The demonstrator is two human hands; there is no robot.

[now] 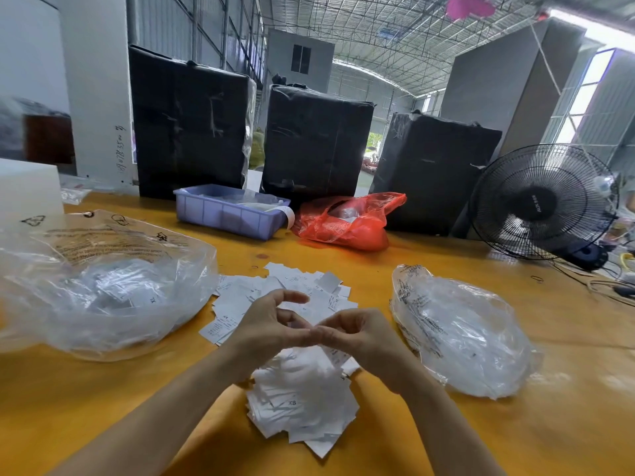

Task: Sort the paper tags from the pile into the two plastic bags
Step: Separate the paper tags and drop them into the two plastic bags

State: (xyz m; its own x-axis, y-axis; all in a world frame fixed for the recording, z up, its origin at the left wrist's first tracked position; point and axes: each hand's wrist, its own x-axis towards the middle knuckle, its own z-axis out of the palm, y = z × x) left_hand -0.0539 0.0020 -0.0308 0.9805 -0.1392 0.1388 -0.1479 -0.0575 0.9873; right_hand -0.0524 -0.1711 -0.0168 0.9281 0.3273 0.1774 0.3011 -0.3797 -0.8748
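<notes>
Thin white paper is the risk here: the pile of tags (302,355) lies under and just beyond my hands, and the fan (544,202) far to my right could scatter it, or I could misread a size and feed the wrong bag. To my left the larger plastic bag (103,286) gapes. My left hand (271,324) and right hand (357,333) meet fingertip to fingertip, curled; whether they pinch a tag I cannot tell. The smaller plastic bag (460,331) sits to my right. Yellow table (103,407), black-wrapped bales (316,139) beyond, a warehouse around.
</notes>
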